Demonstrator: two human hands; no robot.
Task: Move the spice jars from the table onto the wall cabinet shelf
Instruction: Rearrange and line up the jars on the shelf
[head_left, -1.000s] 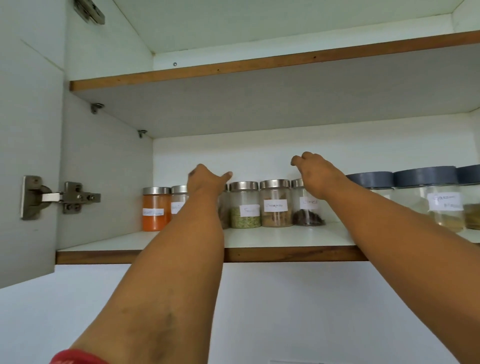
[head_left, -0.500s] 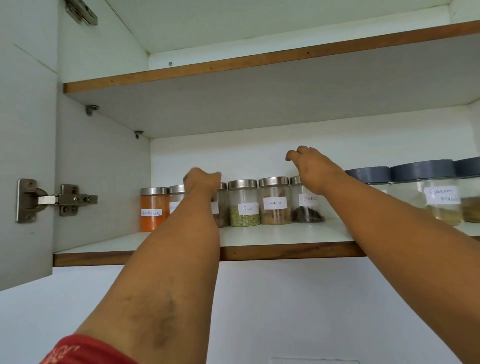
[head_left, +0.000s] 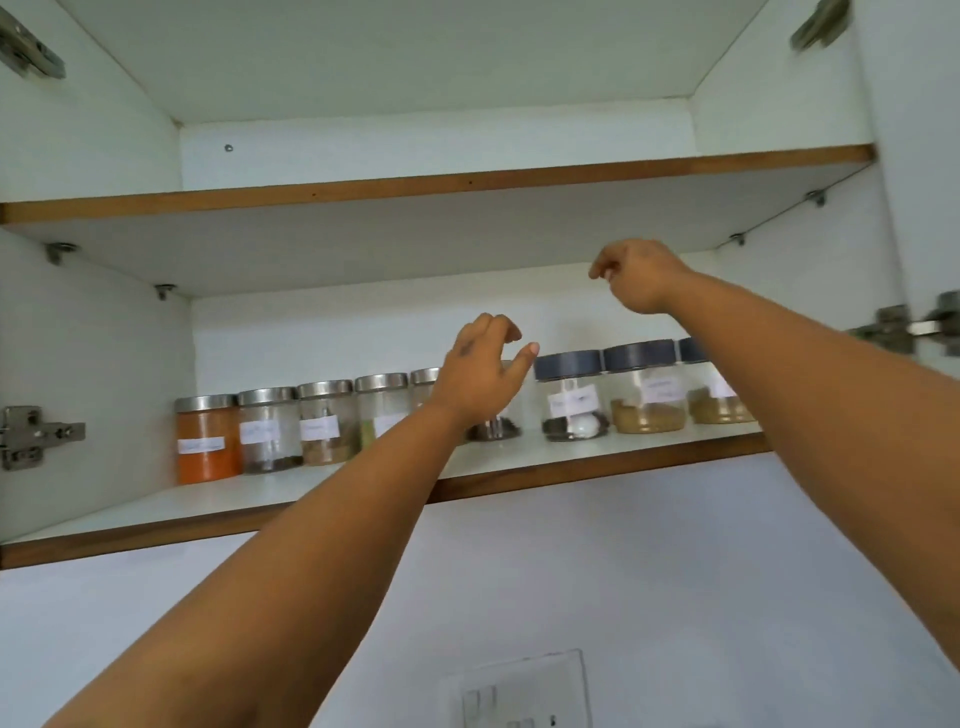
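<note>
Head view, angled up into an open wall cabinet. Spice jars are seen lined up along the back of the lower shelf (head_left: 597, 460): an orange-filled jar (head_left: 207, 439) at the 9 o'clock end, further steel-lidded jars (head_left: 324, 423) beside it, then dark-lidded jars (head_left: 644, 387) toward 3 o'clock. Labels are blurred and cannot be read.

Left hand (head_left: 480, 374) is held raised in front of the row, near frame centre, partly covering two steel-lidded jars. Fingers are curved and spread, thumb apart; nothing is gripped. Contact with a jar behind it cannot be told.

Right hand (head_left: 641, 275) is held higher, at 1 o'clock from the left hand, just under the upper shelf (head_left: 415, 187). Fingers are loosely curled, nothing held.

A door hinge (head_left: 31, 436) is noted at 9 o'clock, a wall switch plate (head_left: 519, 691) at 6 o'clock.
</note>
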